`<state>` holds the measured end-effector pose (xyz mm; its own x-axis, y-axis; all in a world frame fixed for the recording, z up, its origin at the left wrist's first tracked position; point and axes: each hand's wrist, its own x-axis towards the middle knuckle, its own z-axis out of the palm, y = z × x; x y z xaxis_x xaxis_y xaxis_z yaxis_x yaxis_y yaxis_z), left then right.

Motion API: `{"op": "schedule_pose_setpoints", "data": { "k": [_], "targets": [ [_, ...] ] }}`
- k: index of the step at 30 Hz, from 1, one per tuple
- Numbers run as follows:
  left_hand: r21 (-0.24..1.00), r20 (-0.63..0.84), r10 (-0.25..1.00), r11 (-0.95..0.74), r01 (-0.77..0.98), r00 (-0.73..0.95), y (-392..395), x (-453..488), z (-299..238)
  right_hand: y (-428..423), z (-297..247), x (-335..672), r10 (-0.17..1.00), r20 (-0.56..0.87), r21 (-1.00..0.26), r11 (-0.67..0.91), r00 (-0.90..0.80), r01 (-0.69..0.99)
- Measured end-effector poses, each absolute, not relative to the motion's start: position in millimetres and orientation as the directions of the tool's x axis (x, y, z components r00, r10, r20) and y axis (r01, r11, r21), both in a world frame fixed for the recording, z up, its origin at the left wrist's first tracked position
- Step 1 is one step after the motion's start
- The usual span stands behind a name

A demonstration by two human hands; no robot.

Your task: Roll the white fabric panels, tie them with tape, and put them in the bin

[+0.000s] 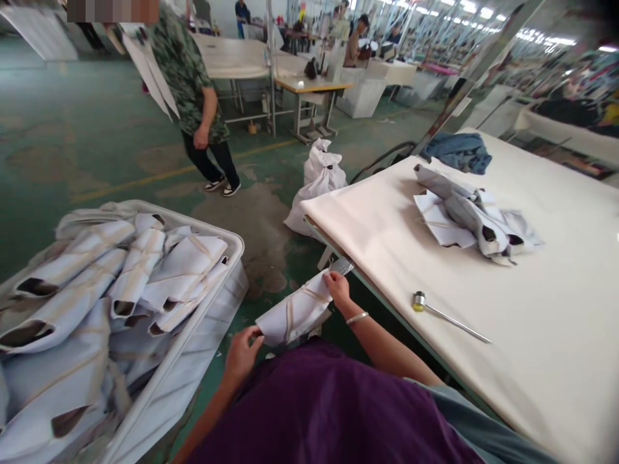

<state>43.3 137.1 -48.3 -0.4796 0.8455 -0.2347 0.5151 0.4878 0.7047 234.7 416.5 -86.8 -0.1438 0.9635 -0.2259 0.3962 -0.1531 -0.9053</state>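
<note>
A white fabric piece with tan strips, rolled or folded into a tube-like shape, is stretched between my two hands, low between the bin and the table. My left hand pinches its near left end. At its far right end, close to the table edge, my right hand grips the top border; a bracelet is on that wrist. A metal piece juts from the table edge just beyond my right hand. Part of the fabric's underside is hidden by my purple garment.
A white bin on the left is heaped with similar fabric pieces. On the cream table lie a small hammer, more white pieces and blue denim. White sacks stand beyond; a person in camouflage is behind the bin.
</note>
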Motion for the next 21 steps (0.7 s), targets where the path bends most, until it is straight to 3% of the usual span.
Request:
{"op": "schedule_pose_setpoints", "data": {
  "k": [4,10,16,21],
  "targets": [
    [0.624,-0.134,0.947,0.309,0.718,-0.290,193,70,-35,477,-90,269,0.990,-0.142,-0.886,-0.131,0.011,0.445],
    [0.626,-0.002,0.966,0.204,0.753,-0.260,286,83,-2,476,-103,265,0.978,-0.172,-0.911,-0.204,0.120,0.359],
    [0.730,-0.216,0.961,0.275,0.626,-0.171,417,105,-23,461,-106,256,0.962,-0.255,-0.952,-0.267,0.093,0.151],
    [0.679,-0.439,0.893,0.405,0.612,-0.104,465,108,-58,471,-111,265,0.942,-0.326,-0.929,-0.335,0.082,0.156]
  ]
}}
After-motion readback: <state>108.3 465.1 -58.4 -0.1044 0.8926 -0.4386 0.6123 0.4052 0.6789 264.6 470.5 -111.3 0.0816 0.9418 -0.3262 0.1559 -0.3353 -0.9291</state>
